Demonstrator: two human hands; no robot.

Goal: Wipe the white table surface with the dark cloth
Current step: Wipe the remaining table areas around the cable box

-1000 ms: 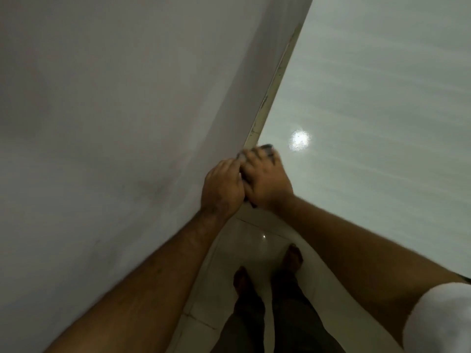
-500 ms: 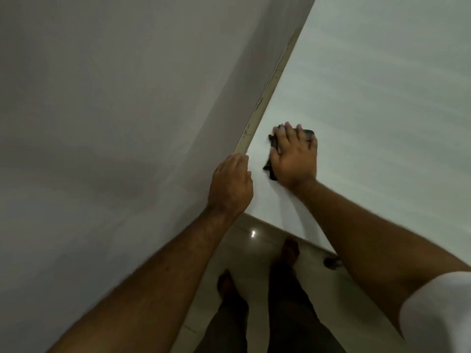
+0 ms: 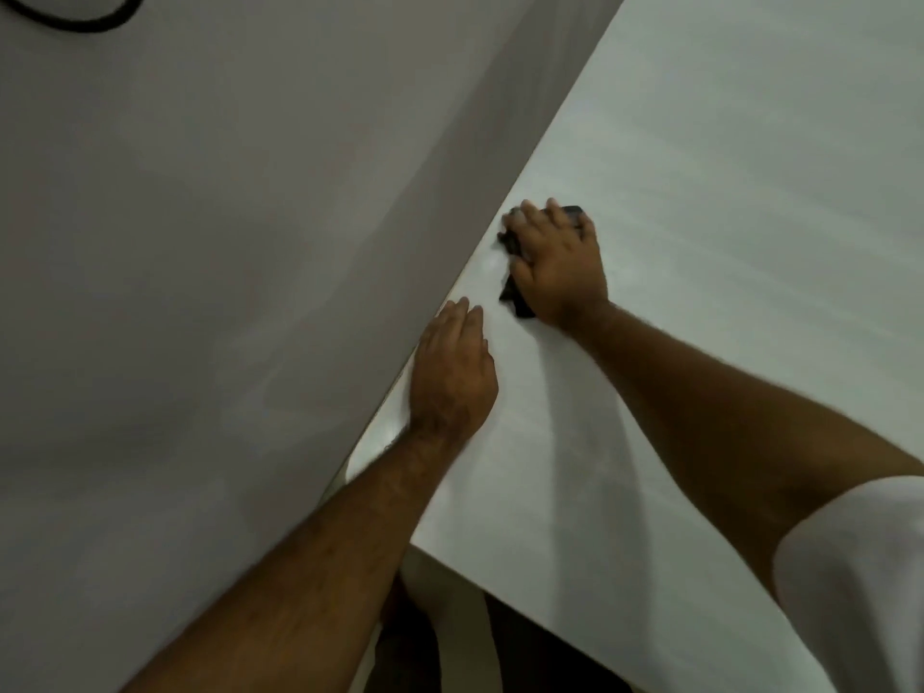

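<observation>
The plain grey-white wall (image 3: 210,272) takes the whole span from 7 to 12 o'clock. It meets the smooth white table surface (image 3: 725,202) along a seam running from about 7 o'clock up to 1 o'clock, and the table fills the side from 1 to 5 o'clock. A short white sleeve (image 3: 855,582) shows at 4 o'clock. A loop of black cable (image 3: 75,20) hangs on the wall at 11 o'clock.

The left hand (image 3: 452,372) sits just below centre, flat on the table beside the seam, fingers straight and close together, holding nothing. The right hand (image 3: 557,262) is just above centre toward 1 o'clock, palm down, fingers spread and pressing on the small dark crumpled cloth (image 3: 515,297). The cloth lies on the table under that palm, near the wall, with its edges showing at the fingertips and by the wrist.

The likely trouble is that the cloth is bunched, not flat. A flat press without a pinch could let it slide out from under the palm on a fast stroke, or leave streaks. Close to the wall, the knuckles could strike it, and the narrow strip along the seam could be missed. The bracing left hand also covers a patch still unwiped.
</observation>
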